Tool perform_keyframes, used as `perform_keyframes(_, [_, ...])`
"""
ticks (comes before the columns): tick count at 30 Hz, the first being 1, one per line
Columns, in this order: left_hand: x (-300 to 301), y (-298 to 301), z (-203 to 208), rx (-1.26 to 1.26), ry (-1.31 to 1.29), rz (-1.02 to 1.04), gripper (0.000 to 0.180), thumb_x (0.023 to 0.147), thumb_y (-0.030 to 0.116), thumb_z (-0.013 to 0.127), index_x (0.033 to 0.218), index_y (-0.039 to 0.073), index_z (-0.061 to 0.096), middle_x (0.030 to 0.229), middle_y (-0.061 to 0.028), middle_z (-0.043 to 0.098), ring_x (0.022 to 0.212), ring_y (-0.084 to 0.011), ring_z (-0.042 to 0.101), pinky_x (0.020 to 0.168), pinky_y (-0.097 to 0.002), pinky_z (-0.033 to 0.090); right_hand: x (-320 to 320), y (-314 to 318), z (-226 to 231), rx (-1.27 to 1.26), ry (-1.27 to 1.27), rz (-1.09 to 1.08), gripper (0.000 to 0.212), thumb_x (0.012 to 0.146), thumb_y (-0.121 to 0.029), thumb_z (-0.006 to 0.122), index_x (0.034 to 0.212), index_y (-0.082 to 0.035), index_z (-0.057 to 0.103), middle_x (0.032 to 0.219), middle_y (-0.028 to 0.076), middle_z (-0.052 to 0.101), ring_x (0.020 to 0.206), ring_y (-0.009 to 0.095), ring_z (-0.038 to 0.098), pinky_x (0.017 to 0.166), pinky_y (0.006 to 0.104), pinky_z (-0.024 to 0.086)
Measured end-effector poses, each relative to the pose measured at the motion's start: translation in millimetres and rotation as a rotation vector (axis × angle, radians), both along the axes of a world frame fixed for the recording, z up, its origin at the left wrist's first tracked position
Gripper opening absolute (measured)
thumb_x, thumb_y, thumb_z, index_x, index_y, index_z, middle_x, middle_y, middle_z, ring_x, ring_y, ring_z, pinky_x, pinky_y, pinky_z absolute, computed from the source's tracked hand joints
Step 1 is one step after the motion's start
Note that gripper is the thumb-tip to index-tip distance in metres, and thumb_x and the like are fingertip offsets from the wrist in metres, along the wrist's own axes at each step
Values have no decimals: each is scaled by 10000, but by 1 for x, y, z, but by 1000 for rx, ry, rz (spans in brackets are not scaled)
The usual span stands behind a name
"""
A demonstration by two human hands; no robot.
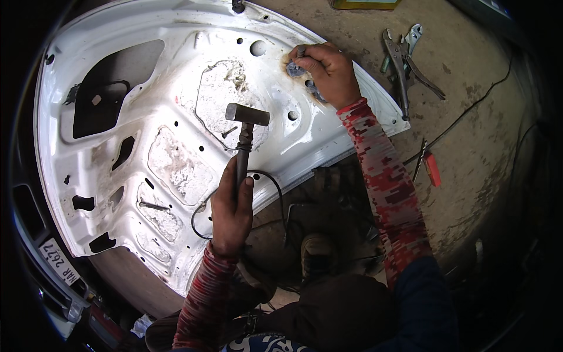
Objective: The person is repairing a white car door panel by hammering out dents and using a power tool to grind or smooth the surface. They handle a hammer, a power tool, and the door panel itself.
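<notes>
— At the far left, what is located beside the white body panel (187, 44)?

— A vehicle number plate (57, 261), near the panel's lower left edge. The panel spans from the left to right of centre, ribbed and cut-out side facing up. A slim metal pin (153, 206) lies on its lower section.

— State the condition of the left hand (230, 217).

— Fingers and thumb are wrapped around the handle of the hammer (247, 120). The hammer is held over the panel, head pointing away from the person. A small screw-like part (229, 132) is seen just beside the hammer, and a thin black cable (275, 186) loops around the wrist area in view.

— And the right hand (333, 70)?

— Thumb and fingers pinch a short metal rod (301, 51) at a grey patch (294, 70) with a brownish border, near the panel's upper right edge. Whether the rod's lower end contacts the patch cannot be determined.

— Identify the items farther right.

— On the floor (469, 193): locking pliers (397, 61) and an adjustable wrench (414, 36), close together beyond the panel edge. Nearer the person, a drill bit (420, 159) lies just beside a red piece (433, 169). A dark cord (478, 101) runs past them.
</notes>
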State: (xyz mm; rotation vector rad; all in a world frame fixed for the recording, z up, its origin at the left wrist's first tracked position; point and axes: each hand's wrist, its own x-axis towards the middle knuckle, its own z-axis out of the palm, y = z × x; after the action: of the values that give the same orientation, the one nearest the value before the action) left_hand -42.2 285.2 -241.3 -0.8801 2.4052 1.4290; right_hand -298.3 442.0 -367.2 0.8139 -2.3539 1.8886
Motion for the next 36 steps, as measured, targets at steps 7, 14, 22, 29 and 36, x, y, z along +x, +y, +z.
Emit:
perform_keyframes(7, [-61,3,27,-69,230,-112,458,1044,100,525,1483,-16,460,804,-131,651,629,-138,600,617,-295,494,0,-2,1,-12,13,-18,143,897,-97,745,1018,-30,782,947,112,764,876,259,697,836,364,542])
perform_keyframes(14, [-96,12,34,-257,307,-239,476,1028,95,552,1494,52,467,761,-214,648,613,-241,660,601,-361,514,1,-3,1,-8,44,10,148,859,-65,758,1001,-28,780,926,115,747,858,290,683,810,377,541])
perform_keyframes(22, [-105,10,54,-125,356,-154,484,1056,172,564,1502,20,453,863,-159,656,680,-172,626,625,-317,497,1,-4,3,-25,84,25,130,845,-35,745,971,-39,776,866,109,720,815,303,649,778,393,524])
perform_keyframes(29, [-106,14,47,-309,514,-179,510,1033,126,565,1508,29,410,883,-193,689,668,-278,685,595,-388,535,2,-3,5,-8,79,28,139,840,-35,750,977,-35,773,863,112,716,821,297,648,770,395,524])
perform_keyframes(36, [-59,4,25,-270,275,-191,466,1036,117,550,1490,59,459,729,-164,654,603,-252,671,601,-365,528,5,0,6,33,105,32,151,870,-56,728,1011,-22,770,897,117,716,847,297,651,795,385,525])
